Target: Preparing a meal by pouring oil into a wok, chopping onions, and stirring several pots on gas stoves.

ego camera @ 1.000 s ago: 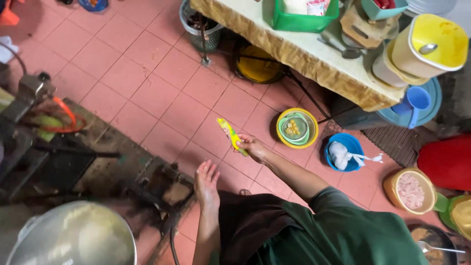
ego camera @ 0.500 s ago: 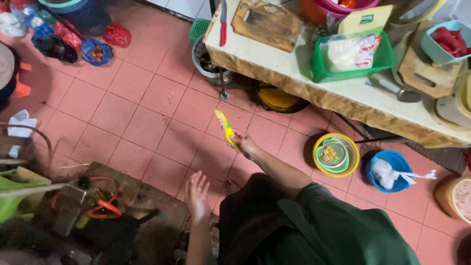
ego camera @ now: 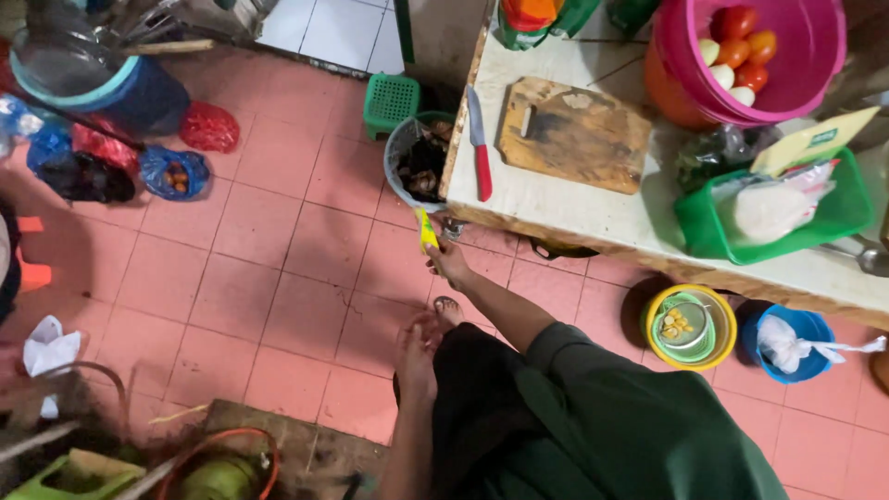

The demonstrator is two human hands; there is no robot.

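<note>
My right hand [ego camera: 451, 264] reaches forward from a green sleeve, pinching a small yellow strip, perhaps a peel or wrapper [ego camera: 426, 230]. The strip hangs just below the rim of a grey bucket [ego camera: 396, 153] holding dark scraps, which stands on the floor against the table's corner. My left hand [ego camera: 417, 350] hangs lower by my dark skirt with fingers loose and nothing in it. A bare foot [ego camera: 448, 309] shows between the two hands.
The cloth-covered table [ego camera: 556, 208] carries a wooden cutting board [ego camera: 574, 134], a red-handled knife [ego camera: 480, 148], a pink basin of tomatoes [ego camera: 815, 65] and a green basket [ego camera: 833, 218]. A yellow bowl [ego camera: 722, 319] and a blue bowl [ego camera: 810, 329] sit on the pink tiles, with plastic bags [ego camera: 171, 171] at left.
The view has swung toward the table. My right hand has carried the yellow strip forward to the grey bucket; my left hand stays low beside me.
</note>
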